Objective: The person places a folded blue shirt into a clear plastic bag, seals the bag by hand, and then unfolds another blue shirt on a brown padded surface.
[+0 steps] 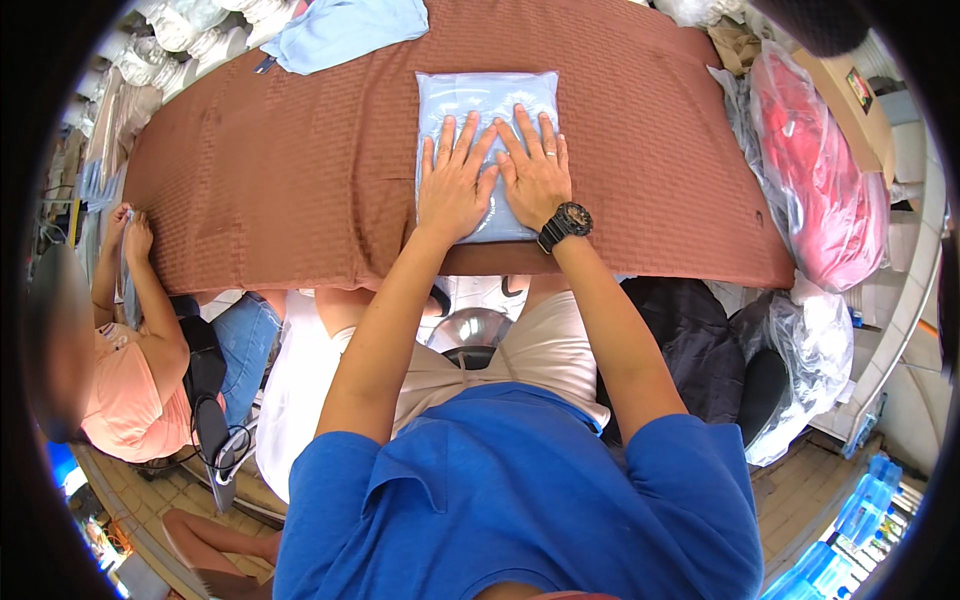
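Note:
A light blue folded garment in a clear plastic bag [487,90] lies flat on the table with the brown textured cover [280,170]. Both my palms rest on the package, side by side. My left hand [455,185] is spread over its left half, fingers pointing away from me. Over the right half lies my right hand [537,172], also with fingers apart, a ring on one finger and a black watch [566,225] on the wrist. The two hands nearly meet at the middle. Parts of the package are hidden under them.
A light blue cloth [345,35] lies at the table's far edge. Clear bags with red contents [815,165] and a cardboard box [850,105] stand at right. At left, a seated person [140,370] handles something small. A black cover [675,345] hangs beside my right leg.

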A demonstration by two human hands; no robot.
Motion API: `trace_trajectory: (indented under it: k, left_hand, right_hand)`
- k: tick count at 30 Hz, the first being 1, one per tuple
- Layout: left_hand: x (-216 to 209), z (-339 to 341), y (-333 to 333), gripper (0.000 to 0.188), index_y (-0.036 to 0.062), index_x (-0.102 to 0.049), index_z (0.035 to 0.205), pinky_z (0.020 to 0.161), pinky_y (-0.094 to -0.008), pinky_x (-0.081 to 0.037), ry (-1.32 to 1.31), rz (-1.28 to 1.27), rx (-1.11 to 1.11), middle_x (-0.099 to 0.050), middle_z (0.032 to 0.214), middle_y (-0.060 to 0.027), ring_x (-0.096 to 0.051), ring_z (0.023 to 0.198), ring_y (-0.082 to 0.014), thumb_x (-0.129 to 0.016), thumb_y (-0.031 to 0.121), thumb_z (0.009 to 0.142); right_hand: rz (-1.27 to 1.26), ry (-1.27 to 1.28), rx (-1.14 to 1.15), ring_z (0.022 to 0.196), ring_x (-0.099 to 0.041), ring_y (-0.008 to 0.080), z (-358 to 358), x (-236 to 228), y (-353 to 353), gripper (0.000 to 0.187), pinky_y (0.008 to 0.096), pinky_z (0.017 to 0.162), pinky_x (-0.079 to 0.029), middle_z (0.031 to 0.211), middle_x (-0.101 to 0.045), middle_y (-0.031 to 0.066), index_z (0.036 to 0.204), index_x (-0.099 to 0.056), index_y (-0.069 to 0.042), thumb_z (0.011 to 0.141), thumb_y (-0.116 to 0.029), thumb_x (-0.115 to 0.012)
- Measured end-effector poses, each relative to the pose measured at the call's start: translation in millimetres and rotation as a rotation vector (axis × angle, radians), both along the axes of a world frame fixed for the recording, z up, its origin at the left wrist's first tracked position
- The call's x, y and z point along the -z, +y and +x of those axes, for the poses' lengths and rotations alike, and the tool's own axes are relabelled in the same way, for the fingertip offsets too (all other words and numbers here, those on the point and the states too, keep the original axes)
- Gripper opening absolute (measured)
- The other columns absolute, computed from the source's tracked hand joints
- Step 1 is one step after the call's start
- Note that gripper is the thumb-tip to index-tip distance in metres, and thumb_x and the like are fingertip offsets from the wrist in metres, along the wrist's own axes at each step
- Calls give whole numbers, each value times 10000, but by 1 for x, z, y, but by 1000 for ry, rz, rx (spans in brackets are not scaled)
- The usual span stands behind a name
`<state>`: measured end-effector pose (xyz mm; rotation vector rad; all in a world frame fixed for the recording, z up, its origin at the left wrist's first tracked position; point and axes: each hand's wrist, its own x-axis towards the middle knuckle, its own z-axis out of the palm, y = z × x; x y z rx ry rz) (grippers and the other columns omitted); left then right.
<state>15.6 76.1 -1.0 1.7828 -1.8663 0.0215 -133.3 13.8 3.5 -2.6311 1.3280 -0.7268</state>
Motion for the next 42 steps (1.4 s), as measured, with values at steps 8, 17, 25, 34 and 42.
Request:
trace_trajectory:
  k: [8, 17, 25, 34, 42]
  left_hand:
    - [3, 1, -1, 561, 240, -365, 1575, 1220, -592, -124, 1, -9, 1, -271, 1666, -80, -187, 1544, -357, -448, 337, 1028]
    - [4, 1, -1, 551, 243, -379, 1567, 1216, -588, -134, -6, -9, -10, -291, 1659, -73, -205, 1542, -343, -447, 342, 1029]
    - [6, 1, -2, 546, 241, -390, 1560, 1218, -582, -126, 10, -17, -5, -295, 1658, -70, -208, 1542, -337, -458, 334, 1026]
    - [6, 2, -2, 548, 239, -396, 1555, 1220, -586, -121, 20, 7, -2, -298, 1655, -69, -210, 1541, -336, -469, 336, 1021]
    - [6, 1, -2, 543, 238, -403, 1549, 1219, -587, -125, 10, 12, -6, -305, 1651, -70, -215, 1539, -338, -470, 338, 1020]
  right_hand:
    - [-33, -9, -4, 1496, -268, 405, 0, 3, -1, 474, 616, 1198, -225, 1636, -312, 78, 1507, -467, -224, 1046, -326, -419]
    - [-18, -5, 0, 1496, -271, 402, 0, 2, -2, 471, 615, 1196, -231, 1635, -315, 70, 1501, -471, -232, 1046, -338, -415]
    - [-26, -6, 1, 1492, -276, 403, 1, 5, -2, 466, 619, 1191, -237, 1627, -331, 70, 1498, -474, -233, 1051, -346, -407]
    - [-44, -11, 2, 1475, -302, 394, 1, 6, -3, 453, 617, 1188, -248, 1605, -360, 80, 1469, -507, -215, 1036, -328, -439]
    - [-34, 4, 4, 1475, -301, 391, 0, 7, -3, 455, 611, 1193, -240, 1608, -351, 83, 1473, -494, -215, 1040, -333, -425]
